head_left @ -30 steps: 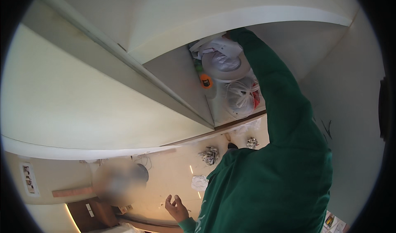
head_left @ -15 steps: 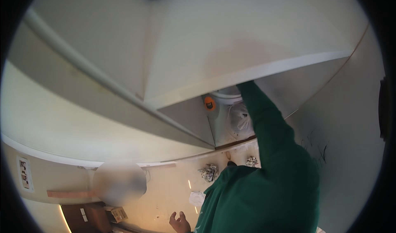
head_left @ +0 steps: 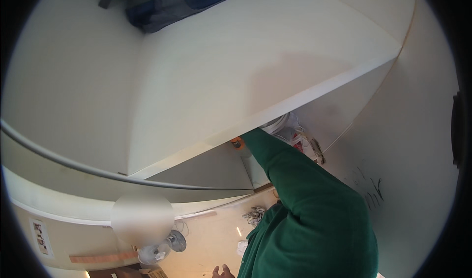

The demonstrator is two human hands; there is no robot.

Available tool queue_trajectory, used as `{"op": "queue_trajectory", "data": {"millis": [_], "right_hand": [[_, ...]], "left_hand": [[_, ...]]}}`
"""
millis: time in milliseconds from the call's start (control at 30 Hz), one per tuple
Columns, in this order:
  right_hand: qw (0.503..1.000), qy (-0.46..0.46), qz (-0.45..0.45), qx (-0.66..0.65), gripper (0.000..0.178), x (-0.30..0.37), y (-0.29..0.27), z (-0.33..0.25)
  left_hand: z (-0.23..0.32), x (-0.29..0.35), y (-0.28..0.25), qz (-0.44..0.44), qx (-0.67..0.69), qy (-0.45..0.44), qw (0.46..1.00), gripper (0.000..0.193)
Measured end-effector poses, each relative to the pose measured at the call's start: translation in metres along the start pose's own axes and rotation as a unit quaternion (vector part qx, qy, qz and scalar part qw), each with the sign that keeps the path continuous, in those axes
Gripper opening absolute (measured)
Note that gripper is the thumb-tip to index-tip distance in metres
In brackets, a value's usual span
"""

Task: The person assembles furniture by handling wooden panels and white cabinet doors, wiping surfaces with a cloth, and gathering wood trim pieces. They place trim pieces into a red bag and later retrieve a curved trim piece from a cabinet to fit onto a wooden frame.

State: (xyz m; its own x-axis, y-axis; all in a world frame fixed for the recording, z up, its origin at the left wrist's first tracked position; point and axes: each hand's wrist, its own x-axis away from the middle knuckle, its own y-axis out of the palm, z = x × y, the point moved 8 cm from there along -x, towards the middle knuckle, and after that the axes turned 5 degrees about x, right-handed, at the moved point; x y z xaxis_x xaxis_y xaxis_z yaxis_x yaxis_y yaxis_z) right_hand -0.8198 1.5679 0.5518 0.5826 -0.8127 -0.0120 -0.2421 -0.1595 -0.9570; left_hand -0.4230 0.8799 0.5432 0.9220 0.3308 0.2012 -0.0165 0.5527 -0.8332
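Observation:
My right arm, in a green sleeve, reaches under the front edge of a white shelf. The shelf hides my right hand. Just left of the sleeve's far end is a small orange object, partly covered by the shelf edge. Beyond the arm, the curved white rim of a round container shows. Right of it lies a jumble of small items, some in clear plastic, too crowded to name. At the lower edge my left hand is only partly in view, fingers apart, holding nothing.
A dark blue fabric bag rests at the back of the shelf. The cabinet's side wall on the right bears dark scribbles. Below lie a crumpled patterned cloth or paper on the floor and a cardboard box at lower left.
The view has shifted, bringing more of the blue bag into sight. My right arm now points further left under the shelf, covering more of the orange object. My left hand sits lower in the picture.

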Motion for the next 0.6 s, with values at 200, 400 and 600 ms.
{"op": "queue_trajectory", "data": {"millis": [200, 400, 600], "right_hand": [[0.989, -0.127, -0.048, -0.056, 0.037, 0.031, 0.005, -0.029], [0.963, -0.253, -0.054, 0.074, 0.045, 0.017, 0.038, 0.036], [0.976, -0.124, 0.126, -0.128, 0.056, -0.102, -0.082, 0.095]], "left_hand": [[0.085, -0.018, 0.025, -0.07, 0.103, 0.096, 0.988, 0.074], [0.322, 0.016, -0.062, 0.063, 0.065, 0.462, 0.882, 0.047], [0.467, 0.093, -0.117, 0.084, -0.121, 0.714, 0.685, 0.026]]}}
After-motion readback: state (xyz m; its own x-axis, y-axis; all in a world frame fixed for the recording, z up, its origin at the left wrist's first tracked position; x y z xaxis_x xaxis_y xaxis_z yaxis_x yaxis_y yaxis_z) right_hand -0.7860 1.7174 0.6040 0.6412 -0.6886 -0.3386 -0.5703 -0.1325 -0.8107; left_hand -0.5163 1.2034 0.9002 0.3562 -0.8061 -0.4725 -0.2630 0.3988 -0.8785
